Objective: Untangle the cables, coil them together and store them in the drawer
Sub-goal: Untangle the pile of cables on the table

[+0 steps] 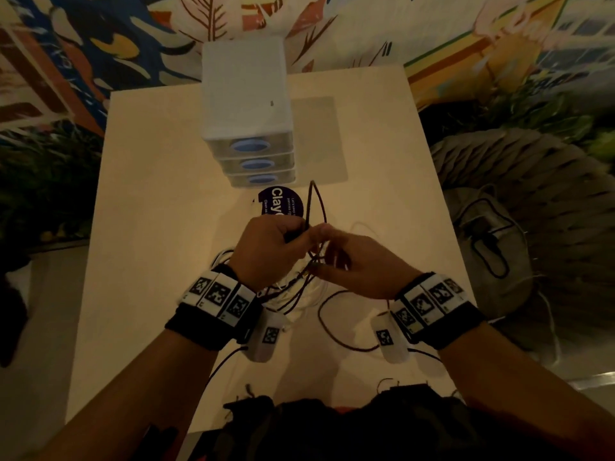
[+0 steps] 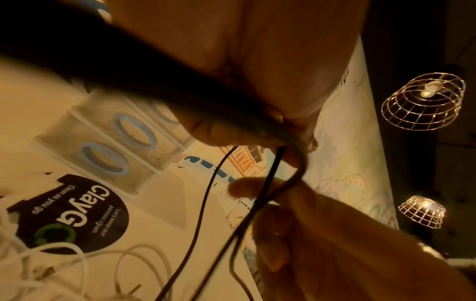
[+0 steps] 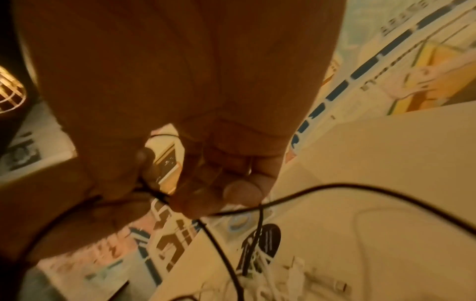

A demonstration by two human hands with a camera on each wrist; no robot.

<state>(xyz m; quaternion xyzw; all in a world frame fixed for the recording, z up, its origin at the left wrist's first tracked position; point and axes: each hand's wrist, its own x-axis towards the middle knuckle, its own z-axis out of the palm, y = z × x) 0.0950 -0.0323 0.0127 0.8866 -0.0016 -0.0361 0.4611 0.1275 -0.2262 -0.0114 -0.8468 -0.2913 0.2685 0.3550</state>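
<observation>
Both hands, left hand (image 1: 266, 247) and right hand (image 1: 357, 266), pinch the dark cable (image 1: 312, 207) above the table (image 1: 159, 227), apparently lifting it clear of the white cables (image 2: 64, 256) to untangle.

A pale table (image 1: 159, 194) stands against a wall covered by a colourful painted mural (image 1: 100, 44). Two lit bulbs hang in wire cage shades (image 2: 422, 101) against a dark ceiling, giving dim, warm light.

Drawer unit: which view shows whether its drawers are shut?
The head view: the drawer unit stands whole at the table's far edge, all three fronts flush. The left wrist view shows the fronts close but tilted, partly behind the left hand. The right wrist view shows only a blurred sliver.
</observation>
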